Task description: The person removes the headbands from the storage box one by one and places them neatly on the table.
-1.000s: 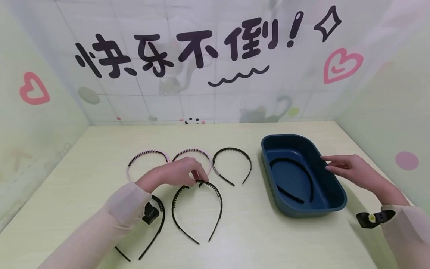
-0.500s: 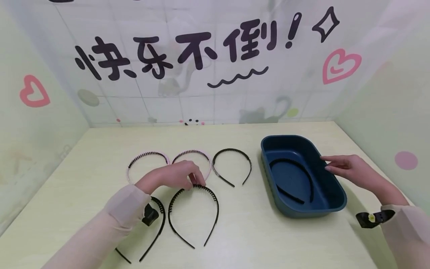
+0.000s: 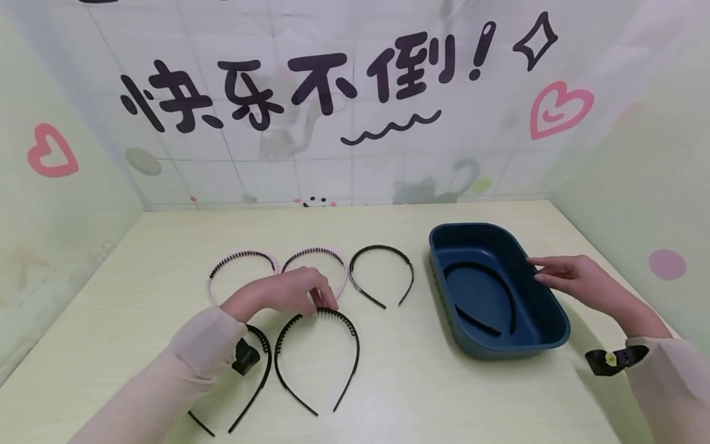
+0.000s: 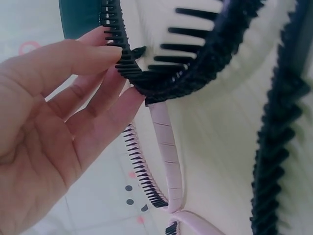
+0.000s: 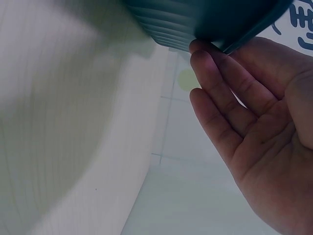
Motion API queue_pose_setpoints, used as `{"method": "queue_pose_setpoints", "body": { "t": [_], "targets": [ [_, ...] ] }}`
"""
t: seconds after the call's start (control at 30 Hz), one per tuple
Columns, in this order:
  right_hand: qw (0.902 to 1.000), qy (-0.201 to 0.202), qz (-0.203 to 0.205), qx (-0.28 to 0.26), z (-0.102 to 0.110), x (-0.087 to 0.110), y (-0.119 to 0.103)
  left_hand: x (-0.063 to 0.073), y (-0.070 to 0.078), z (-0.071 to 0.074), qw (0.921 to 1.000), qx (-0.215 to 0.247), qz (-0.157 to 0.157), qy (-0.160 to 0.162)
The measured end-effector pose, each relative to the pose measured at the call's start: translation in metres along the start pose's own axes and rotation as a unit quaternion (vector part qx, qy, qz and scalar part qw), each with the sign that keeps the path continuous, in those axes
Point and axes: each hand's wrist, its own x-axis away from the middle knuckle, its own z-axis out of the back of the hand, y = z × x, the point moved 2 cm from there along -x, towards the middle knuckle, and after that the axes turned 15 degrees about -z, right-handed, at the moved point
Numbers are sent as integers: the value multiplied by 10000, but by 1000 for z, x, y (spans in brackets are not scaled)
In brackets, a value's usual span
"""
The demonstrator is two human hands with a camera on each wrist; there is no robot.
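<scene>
My left hand [image 3: 291, 293] pinches the top of a black toothed headband [image 3: 357, 351], whose two ends point toward me on the table. In the left wrist view, thumb and fingers meet on its comb-like teeth [image 4: 183, 46]. Left of it, another black headband [image 3: 261, 385] is partly hidden by my sleeve. Behind my left hand are two pink headbands with dark teeth, the left one [image 3: 244, 253] and the middle one [image 3: 316, 250], then a black headband [image 3: 383, 248]. My right hand [image 3: 582, 283] holds the right rim of a blue plastic basin [image 3: 482, 353].
A black headband [image 3: 507, 296] lies inside the basin. The pale wooden table [image 3: 399, 382] is bordered by printed walls at the back and on both sides. The basin stands near the table's right side.
The headband in my left hand has shifted slightly left and toward me, drawing close to the front left one. My right hand stays at the basin's rim.
</scene>
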Motion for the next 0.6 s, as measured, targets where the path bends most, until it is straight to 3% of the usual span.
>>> {"method": "queue_pose_setpoints", "body": {
  "t": [0.6],
  "targets": [
    [10000, 8, -21, 24, -1, 0, 0, -1, -3, -6, 9999, 30, 111, -35]
  ]
}}
